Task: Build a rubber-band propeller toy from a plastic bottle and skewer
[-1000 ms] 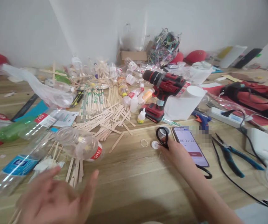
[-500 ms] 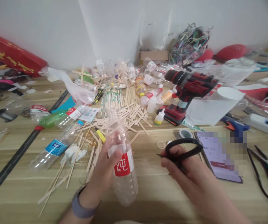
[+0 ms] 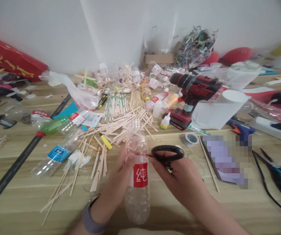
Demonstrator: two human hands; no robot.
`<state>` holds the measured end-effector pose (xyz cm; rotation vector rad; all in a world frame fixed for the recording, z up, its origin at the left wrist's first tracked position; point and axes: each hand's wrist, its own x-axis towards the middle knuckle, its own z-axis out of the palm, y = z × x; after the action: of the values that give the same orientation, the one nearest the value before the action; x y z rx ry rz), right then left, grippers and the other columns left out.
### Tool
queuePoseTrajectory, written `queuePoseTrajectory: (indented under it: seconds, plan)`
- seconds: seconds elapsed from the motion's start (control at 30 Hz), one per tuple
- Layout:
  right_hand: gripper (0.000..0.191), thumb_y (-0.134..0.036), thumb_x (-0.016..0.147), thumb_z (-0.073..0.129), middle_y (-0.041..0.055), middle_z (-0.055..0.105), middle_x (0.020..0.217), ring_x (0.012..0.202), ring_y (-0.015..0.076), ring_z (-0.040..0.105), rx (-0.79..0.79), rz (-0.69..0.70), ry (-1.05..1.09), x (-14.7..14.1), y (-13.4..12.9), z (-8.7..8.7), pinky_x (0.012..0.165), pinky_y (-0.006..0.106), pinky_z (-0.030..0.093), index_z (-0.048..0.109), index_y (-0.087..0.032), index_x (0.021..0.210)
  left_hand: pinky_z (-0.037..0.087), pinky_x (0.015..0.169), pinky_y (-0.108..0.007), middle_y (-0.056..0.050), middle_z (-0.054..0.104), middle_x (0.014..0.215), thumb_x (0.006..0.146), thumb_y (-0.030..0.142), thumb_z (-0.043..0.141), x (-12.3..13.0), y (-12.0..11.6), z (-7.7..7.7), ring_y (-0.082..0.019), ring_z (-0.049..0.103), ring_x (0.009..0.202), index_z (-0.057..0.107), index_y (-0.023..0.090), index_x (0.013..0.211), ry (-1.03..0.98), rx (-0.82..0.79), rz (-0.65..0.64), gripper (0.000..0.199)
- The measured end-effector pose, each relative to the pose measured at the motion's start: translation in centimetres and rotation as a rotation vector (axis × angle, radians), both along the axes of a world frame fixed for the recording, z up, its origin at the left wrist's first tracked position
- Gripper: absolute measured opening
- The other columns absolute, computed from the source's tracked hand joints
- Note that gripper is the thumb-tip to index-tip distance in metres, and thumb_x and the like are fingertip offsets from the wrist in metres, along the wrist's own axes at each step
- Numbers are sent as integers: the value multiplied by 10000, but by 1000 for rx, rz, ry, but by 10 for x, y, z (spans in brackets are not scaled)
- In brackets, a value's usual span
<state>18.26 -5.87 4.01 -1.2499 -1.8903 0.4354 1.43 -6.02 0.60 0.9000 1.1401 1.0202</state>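
A clear plastic bottle (image 3: 137, 199) with a red and white label stands nearly upright before me, its neck away from me. My left hand (image 3: 120, 173) grips its left side, thumb near the label's upper edge. My right hand (image 3: 179, 176) is closed on black-handled scissors (image 3: 167, 153). The short visible part of the blades points left and meets the bottle just above the label. Whether the tip has pierced the plastic cannot be made out.
Wooden sticks (image 3: 120, 130) lie beyond the bottle. A red drill (image 3: 196, 94), glue bottle (image 3: 165, 121), tape roll (image 3: 191, 139), phone (image 3: 223, 160) and pliers (image 3: 277, 176) are to the right. Left are a blue-labelled bottle (image 3: 58, 154) and a black pole (image 3: 15, 166).
My right hand has moved left with the scissors, bringing their tip to the bottle. The bottle and my left hand have shifted a little to the right, and the bottle is more upright.
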Motion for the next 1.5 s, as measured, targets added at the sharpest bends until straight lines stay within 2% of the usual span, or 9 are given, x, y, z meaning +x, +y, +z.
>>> queuePoseTrajectory:
  seconds: [0.27,0.43,0.5,0.73,0.97,1.2,1.27,1.43,1.5]
  plan:
    - [166,-156,903,477,54,699,767,652,199,677,3,24,-126,4,2,-8,560,277,502,636,-198,923,485,1004,-432,-83,669,1216,904,563,497,2,1,11,-305,604,1178,439,220,1387,357,137,-70,595]
    - [203,-272,890,493,-49,515,475,385,125,510,-470,35,176,3,8,-3,390,221,419,536,-223,698,392,1095,-499,-167,443,1481,871,489,596,1,-7,0,-347,423,1367,246,214,1477,642,468,5,752]
    - [219,-266,889,486,-59,493,459,381,122,511,-536,71,217,4,9,-3,379,212,417,521,-226,678,384,1101,-496,-170,397,1513,872,471,605,0,-8,-1,-342,399,1385,238,220,1477,676,538,11,750]
    - [211,-100,886,451,52,719,710,602,191,685,190,57,-182,9,5,-20,549,272,501,643,-189,894,458,1033,-494,-124,615,1299,924,592,425,-8,5,9,-324,543,1261,376,221,1423,512,169,-225,624]
    - [197,-156,875,518,-7,659,589,496,142,634,-229,-39,74,2,8,-20,451,208,452,546,-214,688,383,1099,-518,-192,443,1477,889,569,511,-1,0,1,-332,450,1351,253,175,1476,700,391,-116,753]
    - [210,-62,865,449,62,719,711,595,201,678,172,37,-221,7,3,-34,556,290,501,625,-174,894,389,1103,-525,-106,510,1459,887,596,504,-14,10,0,-343,382,1401,288,259,1499,493,147,-262,731]
    - [179,-99,882,461,57,707,699,591,196,670,89,-10,-152,5,4,-31,550,283,498,618,-181,860,386,1110,-515,-85,490,1484,883,597,511,-17,14,0,-340,338,1425,298,280,1502,420,125,-300,727]
    - [247,-207,905,468,-47,507,467,401,128,535,-472,-22,124,1,11,-21,391,209,400,517,-212,662,189,1192,-529,-63,211,1626,868,549,577,-14,11,-2,-318,183,1482,165,283,1546,478,234,-277,837]
    - [228,-207,903,463,-28,541,506,447,139,566,-485,-9,121,2,11,-23,424,217,426,532,-204,686,173,1195,-528,-55,181,1633,879,538,567,-13,9,-4,-307,156,1487,136,290,1551,505,244,-273,836]
